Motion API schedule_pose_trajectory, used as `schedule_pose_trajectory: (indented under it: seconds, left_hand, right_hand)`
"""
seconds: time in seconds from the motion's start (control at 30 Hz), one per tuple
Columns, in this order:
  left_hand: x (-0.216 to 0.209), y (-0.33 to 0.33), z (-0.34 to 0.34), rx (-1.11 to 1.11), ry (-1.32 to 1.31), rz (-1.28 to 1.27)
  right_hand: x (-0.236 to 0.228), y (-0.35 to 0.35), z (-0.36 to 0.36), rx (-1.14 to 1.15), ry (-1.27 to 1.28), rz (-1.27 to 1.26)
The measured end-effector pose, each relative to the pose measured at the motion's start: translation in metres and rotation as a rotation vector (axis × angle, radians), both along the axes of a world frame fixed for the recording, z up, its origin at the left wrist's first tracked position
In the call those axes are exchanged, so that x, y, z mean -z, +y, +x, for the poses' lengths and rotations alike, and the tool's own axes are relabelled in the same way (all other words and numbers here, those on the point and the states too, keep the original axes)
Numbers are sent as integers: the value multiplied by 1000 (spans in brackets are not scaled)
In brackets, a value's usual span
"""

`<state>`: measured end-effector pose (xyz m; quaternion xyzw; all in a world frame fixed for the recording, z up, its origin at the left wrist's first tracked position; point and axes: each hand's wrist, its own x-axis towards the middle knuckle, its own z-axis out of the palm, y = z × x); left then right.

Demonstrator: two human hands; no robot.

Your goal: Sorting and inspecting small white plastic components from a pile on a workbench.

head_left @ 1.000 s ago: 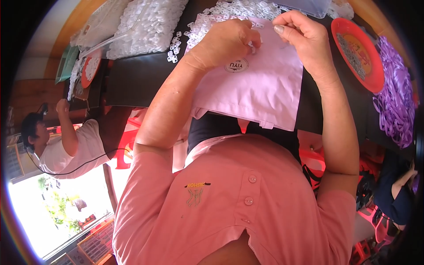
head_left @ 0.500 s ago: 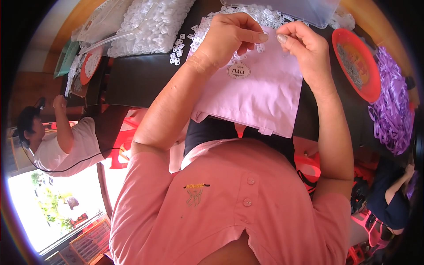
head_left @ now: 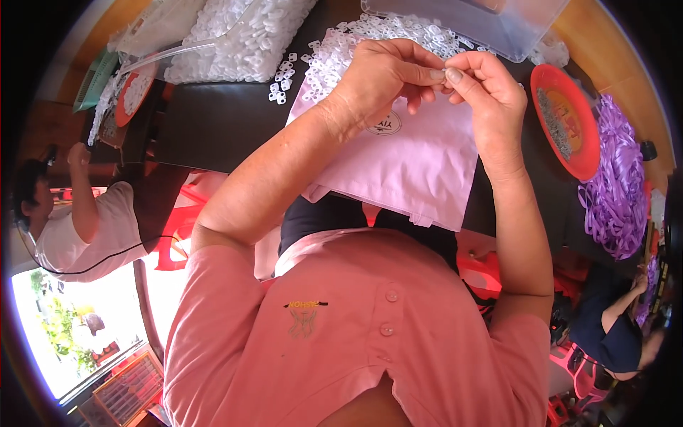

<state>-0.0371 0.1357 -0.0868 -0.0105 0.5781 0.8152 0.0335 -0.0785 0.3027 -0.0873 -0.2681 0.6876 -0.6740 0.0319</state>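
1. In the head view, the left hand (head_left: 388, 77) and the right hand (head_left: 492, 92) met fingertip to fingertip, with each thumb and forefinger drawn into a narrow pinch; I cannot tell what was between them, as the spot was too small and partly hidden
2. Beneath the grip, and running from it toward the person's lap, lay a pink cloth (head_left: 405, 174) with a round printed mark partly covered by the left hand
3. Just beyond the grip and off to its left, loose white plastic pieces (head_left: 329, 64) were spread at the cloth's far end; a few more sat farther left on the black table (head_left: 206, 128)
4. Past those, well left of the grip, stood a big packed bag (head_left: 238, 50) of similar white pieces
5. Beyond the grip and slightly right was a clear plastic box (head_left: 473, 27)
6. To the right of the grip, near the right hand, a red plate (head_left: 585, 168) held small grey bits (head_left: 555, 128)
7. Farther right, beside the plate, lay a heap of purple ribbons (head_left: 617, 181)
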Motion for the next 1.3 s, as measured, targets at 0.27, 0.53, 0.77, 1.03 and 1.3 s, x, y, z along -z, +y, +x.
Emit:
schedule_pose_trajectory:
  seconds: [0.27, 0.53, 0.77, 1.03, 1.3]
  left_hand:
    - [7, 1, -1, -57, 16, -8]
    - [6, 1, 0, -83, 49, 46]
    - [4, 3, 1, -111, 53, 38]
    - [2, 5, 4, -155, 66, -9]
    - [2, 7, 5, -164, 67, -18]
  right_hand:
    - [4, -2, 0, 6, 53, -23]
    - [7, -1, -2, 84, 213, 34]
    - [7, -5, 2, 118, 258, 61]
    - [7, -6, 2, 118, 259, 21]
    - [8, -6, 2, 130, 265, 29]
